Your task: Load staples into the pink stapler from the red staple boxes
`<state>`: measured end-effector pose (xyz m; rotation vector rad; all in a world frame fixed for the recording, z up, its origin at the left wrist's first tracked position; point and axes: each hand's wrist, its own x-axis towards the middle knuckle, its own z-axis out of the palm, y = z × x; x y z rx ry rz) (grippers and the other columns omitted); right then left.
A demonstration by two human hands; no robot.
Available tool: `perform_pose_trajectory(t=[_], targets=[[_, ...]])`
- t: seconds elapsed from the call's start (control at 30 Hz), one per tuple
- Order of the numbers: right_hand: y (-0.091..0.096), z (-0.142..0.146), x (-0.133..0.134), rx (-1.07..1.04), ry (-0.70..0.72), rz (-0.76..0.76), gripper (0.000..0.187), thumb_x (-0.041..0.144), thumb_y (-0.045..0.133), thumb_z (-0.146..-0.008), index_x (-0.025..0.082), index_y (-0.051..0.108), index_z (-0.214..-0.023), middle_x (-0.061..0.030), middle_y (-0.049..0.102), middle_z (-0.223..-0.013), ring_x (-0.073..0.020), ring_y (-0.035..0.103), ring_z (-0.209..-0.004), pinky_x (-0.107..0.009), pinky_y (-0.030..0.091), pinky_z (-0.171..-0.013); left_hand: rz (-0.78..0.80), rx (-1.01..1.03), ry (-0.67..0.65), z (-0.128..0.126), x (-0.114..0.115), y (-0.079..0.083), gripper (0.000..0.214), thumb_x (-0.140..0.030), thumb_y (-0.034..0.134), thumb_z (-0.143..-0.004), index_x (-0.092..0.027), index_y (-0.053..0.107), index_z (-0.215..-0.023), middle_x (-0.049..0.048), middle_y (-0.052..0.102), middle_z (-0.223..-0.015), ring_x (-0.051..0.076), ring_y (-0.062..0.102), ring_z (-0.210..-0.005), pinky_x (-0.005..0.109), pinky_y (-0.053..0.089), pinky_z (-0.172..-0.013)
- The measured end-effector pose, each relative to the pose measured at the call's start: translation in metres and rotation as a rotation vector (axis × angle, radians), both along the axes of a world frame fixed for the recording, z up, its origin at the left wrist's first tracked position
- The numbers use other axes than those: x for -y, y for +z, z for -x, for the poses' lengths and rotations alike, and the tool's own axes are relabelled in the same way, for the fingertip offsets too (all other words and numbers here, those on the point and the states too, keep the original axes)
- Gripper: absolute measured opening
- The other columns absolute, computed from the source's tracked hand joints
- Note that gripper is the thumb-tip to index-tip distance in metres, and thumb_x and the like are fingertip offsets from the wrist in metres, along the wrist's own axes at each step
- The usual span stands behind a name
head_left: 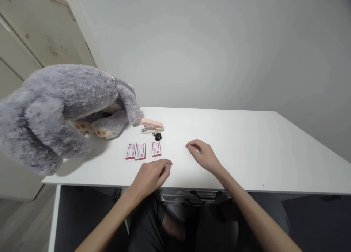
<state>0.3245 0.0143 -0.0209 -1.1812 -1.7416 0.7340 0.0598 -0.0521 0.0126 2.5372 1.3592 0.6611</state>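
My left hand (pixel 152 174) rests at the front of the white table (pixel 246 149), thumb and fingertips drawn together with nothing visible between them. Further right and a bit deeper, my right hand (pixel 204 156) lies on the tabletop in a similar closed pinch, also with nothing showing in it. Just beyond my left hand is a small magenta-and-white box (pixel 156 148). Two matching boxes, a middle one (pixel 140 151) and a left one (pixel 131 151), lie side by side. Behind them sit a pink and cream stapler (pixel 152 125) and a small black object (pixel 157 136) of unclear kind.
A large grey plush toy (pixel 74 87) fills the table's left end, its feet near the stapler. A pale wall (pixel 208 51) stands behind the table. Drawers with dark handles (pixel 203 198) are below the front edge, by my legs.
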Motion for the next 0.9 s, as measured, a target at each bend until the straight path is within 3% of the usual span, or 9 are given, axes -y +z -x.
perform_pose_trajectory(t=[0.63, 0.9], targets=[[-0.0004, -0.0003, 0.0009, 0.006, -0.002, 0.0, 0.022, 0.038, 0.06, -0.099, 0.024, 0.077, -0.1, -0.0067, 0.08, -0.104, -0.0245, 0.073, -0.096, -0.038, 0.056, -0.088, -0.009, -0.009, 0.003, 0.0008, 0.0001, -0.0045, 0.023, -0.026, 0.049, -0.106, -0.021, 0.071, -0.112, 0.0008, 0.078, -0.085, 0.017, 0.073, -0.072, 0.026, 0.044, -0.066], [-0.0012, -0.0006, 0.0022, 0.013, 0.0, 0.019, 0.026, 0.043, 0.06, -0.099, 0.024, 0.077, -0.101, -0.0076, 0.08, -0.104, -0.0258, 0.072, -0.096, -0.04, 0.054, -0.086, -0.027, 0.005, -0.018, 0.0012, 0.0008, -0.0063, 0.02, -0.022, 0.052, -0.105, -0.021, 0.071, -0.112, 0.0017, 0.081, -0.095, 0.017, 0.074, -0.077, 0.027, 0.044, -0.067]])
